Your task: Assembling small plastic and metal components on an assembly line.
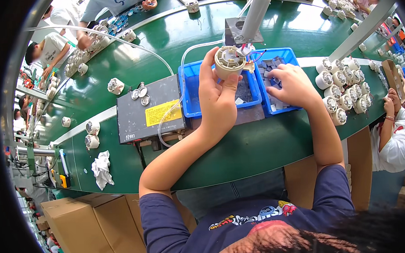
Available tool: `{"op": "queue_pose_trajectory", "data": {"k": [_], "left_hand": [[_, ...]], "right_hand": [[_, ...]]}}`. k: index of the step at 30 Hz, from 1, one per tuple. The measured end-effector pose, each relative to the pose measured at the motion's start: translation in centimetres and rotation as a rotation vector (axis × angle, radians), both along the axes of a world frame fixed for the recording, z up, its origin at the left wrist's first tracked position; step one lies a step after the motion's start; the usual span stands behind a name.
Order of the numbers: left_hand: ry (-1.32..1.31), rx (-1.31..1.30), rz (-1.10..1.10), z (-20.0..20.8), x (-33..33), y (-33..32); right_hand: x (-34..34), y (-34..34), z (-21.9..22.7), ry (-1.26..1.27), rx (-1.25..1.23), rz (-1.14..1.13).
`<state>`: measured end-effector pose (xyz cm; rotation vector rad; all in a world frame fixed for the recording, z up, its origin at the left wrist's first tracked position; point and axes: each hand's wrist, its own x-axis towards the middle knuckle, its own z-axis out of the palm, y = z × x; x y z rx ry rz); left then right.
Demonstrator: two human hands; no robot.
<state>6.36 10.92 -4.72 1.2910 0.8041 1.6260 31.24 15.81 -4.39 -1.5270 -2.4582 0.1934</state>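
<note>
My left hand (pixel 219 96) is wrapped round a white cylindrical motor part (pixel 229 61), raised above the left blue bin (pixel 192 113). Its open ring-shaped face tilts upward, and thin red and dark wires come off its right side. My right hand (pixel 293 84) is at the right blue bin (pixel 266 105), which contains many small grey square pieces (pixel 281 105). Thumb and fingers there are apart, with the fingertips down among the pieces; nothing shows between them. A few small pale pieces (pixel 240 100) lie in the left bin.
Left of the bins stands a grey control box (pixel 137 114) with small metal discs (pixel 141 93) on top and a clear hose (pixel 182 88). A white post (pixel 257 13) rises behind the bins. Rows of white motor parts (pixel 344 84) stand at right. A crumpled white cloth (pixel 102 169) lies left.
</note>
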Motion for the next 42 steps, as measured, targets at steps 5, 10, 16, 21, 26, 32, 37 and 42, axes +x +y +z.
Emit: {"op": "queue_pose_trajectory", "data": {"k": [5, 10, 16, 21, 26, 32, 37, 42], "left_hand": [[0.006, 0.000, 0.003, -0.1, 0.0, 0.1], [-0.027, 0.009, 0.007, 0.0, 0.2, -0.2], [-0.054, 0.044, 0.005, -1.3, 1.2, -1.3], [-0.075, 0.087, -0.069, -2.3, 2.4, -2.4], [0.001, -0.007, -0.307, -2.0, 2.4, -2.9], [-0.041, -0.148, -0.548, -1.8, 1.7, -2.5], [0.086, -0.110, -0.563, -1.3, 1.2, -2.2], [0.184, -0.083, -0.549, -1.3, 1.0, -1.9]], "right_hand": [[0.7, 0.1, -0.7, -0.036, -0.119, 0.112], [0.7, 0.6, -0.4, 0.072, -0.211, 0.103], [0.9, 1.2, -0.9, 0.209, -0.177, 0.143], [0.7, 1.1, 0.9, 0.481, -0.089, -0.022], [1.7, 1.4, 1.6, 1.021, -0.187, 0.018], [3.5, 0.9, 1.9, 1.276, -0.406, 0.287], [3.0, 0.1, 2.1, 1.222, -0.563, 0.396], [3.0, -0.5, 2.8, 1.204, -0.619, 0.341]]}}
